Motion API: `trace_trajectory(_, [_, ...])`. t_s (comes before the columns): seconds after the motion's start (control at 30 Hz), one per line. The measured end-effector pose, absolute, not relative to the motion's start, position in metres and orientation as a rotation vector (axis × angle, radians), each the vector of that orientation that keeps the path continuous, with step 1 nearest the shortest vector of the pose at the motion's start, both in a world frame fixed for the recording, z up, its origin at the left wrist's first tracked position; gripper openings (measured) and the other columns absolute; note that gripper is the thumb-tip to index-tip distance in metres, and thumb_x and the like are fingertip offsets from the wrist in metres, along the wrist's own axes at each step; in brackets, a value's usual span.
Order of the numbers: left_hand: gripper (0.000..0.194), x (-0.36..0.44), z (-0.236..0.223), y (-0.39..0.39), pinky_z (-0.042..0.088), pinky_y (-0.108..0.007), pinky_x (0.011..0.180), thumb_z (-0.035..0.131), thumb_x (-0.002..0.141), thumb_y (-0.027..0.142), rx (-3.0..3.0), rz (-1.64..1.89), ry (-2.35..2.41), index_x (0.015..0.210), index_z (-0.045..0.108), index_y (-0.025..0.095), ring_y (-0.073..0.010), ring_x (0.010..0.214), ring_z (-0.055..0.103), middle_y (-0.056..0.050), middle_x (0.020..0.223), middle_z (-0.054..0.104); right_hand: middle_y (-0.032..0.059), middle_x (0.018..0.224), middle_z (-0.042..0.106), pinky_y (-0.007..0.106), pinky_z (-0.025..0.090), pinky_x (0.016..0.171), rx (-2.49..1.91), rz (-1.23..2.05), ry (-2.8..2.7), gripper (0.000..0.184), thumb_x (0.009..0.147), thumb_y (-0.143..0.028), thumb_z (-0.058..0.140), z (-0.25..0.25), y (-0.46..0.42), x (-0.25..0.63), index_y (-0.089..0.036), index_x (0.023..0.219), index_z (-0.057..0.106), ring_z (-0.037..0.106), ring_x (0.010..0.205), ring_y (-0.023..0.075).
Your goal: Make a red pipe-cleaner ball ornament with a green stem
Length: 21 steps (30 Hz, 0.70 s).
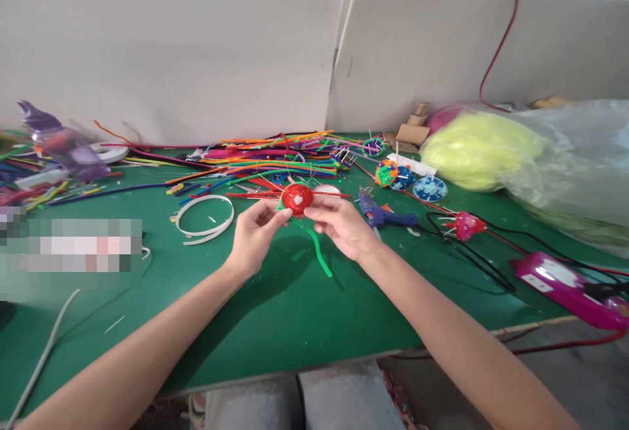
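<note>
Between my two hands is a round red coil of pipe cleaner with a pale spot at its centre and green along its left edge. My left hand pinches its left side between thumb and fingers. On the opposite side, my right hand grips the rim, thumb toward me. A loose green pipe cleaner hangs below the coil toward the table. Thin white sticks and red strands show behind it, partly hidden by the coil and my fingers.
Bundles of coloured pipe cleaners lie along the back. A purple glue gun and its black cable sit right of my hands, near a magenta power strip. At left are a white strip loop and a purple bottle.
</note>
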<state>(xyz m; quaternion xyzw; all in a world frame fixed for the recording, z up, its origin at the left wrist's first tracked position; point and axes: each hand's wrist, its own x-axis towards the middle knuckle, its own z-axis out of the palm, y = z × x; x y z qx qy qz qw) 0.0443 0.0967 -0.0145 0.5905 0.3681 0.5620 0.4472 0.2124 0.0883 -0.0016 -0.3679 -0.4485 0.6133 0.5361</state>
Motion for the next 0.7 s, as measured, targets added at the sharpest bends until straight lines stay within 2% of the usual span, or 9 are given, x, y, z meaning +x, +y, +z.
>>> trace_trajectory(0.2, [0.021,0.047,-0.019,0.092,0.044,-0.023,0.061,0.076,0.071,0.035,1.448,1.423,0.956,0.072,0.067,0.017,-0.0102,0.061,0.056,0.002,0.066,0.063,-0.0014,0.064,0.057,0.023,0.019,0.043,-0.870,1.359,-1.052,0.024,0.057,-0.027,0.079,-0.008,0.087,0.204,-0.017,0.078,0.073,0.044,0.055,0.0073])
trace_trajectory(0.3, [0.023,0.047,-0.017,0.091,0.048,-0.025,0.065,0.073,0.073,0.039,1.487,1.368,1.016,0.077,0.069,0.017,-0.0132,0.066,0.061,0.000,0.072,0.069,-0.0021,0.059,0.053,0.023,0.017,0.042,-0.898,1.312,-1.031,0.023,0.058,-0.028,0.079,-0.009,0.086,0.202,-0.016,0.077,0.072,0.040,0.051,0.0066])
trace_trajectory(0.4, [0.030,0.037,0.001,0.094,0.051,-0.028,0.073,0.070,0.074,0.042,1.689,1.130,1.133,0.093,0.072,0.018,-0.0185,0.078,0.067,-0.005,0.088,0.075,-0.0014,0.059,0.052,0.022,0.018,0.041,-0.928,1.315,-0.960,0.026,0.056,-0.028,0.080,-0.009,0.087,0.204,-0.016,0.077,0.072,0.042,0.053,0.0071])
trace_trajectory(0.5, [0.029,0.005,0.034,0.102,0.051,-0.030,0.079,0.062,0.080,0.044,2.103,0.829,1.331,0.093,0.075,0.022,-0.0213,0.086,0.069,-0.004,0.096,0.076,-0.0005,0.065,0.053,0.021,0.018,0.041,-0.893,1.396,-0.872,0.025,0.054,-0.025,0.081,-0.007,0.089,0.210,-0.016,0.075,0.072,0.043,0.057,0.0070])
trace_trajectory(0.57, [0.029,-0.034,0.057,0.109,0.051,-0.031,0.082,0.058,0.082,0.037,2.331,0.592,1.511,0.103,0.074,0.024,-0.0216,0.088,0.069,-0.003,0.099,0.076,-0.0005,0.067,0.053,0.021,0.018,0.041,-0.871,1.430,-0.828,0.024,0.053,-0.023,0.082,-0.006,0.089,0.214,-0.016,0.074,0.071,0.043,0.058,0.0067])
trace_trajectory(0.7, [0.048,-0.139,0.085,0.121,0.039,-0.038,0.104,0.050,0.079,0.020,2.658,0.096,1.869,0.125,0.061,0.015,-0.0242,0.117,0.058,-0.010,0.128,0.064,-0.0003,0.068,0.053,0.022,0.017,0.042,-0.870,1.461,-0.793,0.023,0.054,-0.023,0.082,-0.004,0.088,0.216,-0.017,0.072,0.070,0.042,0.058,0.0069])
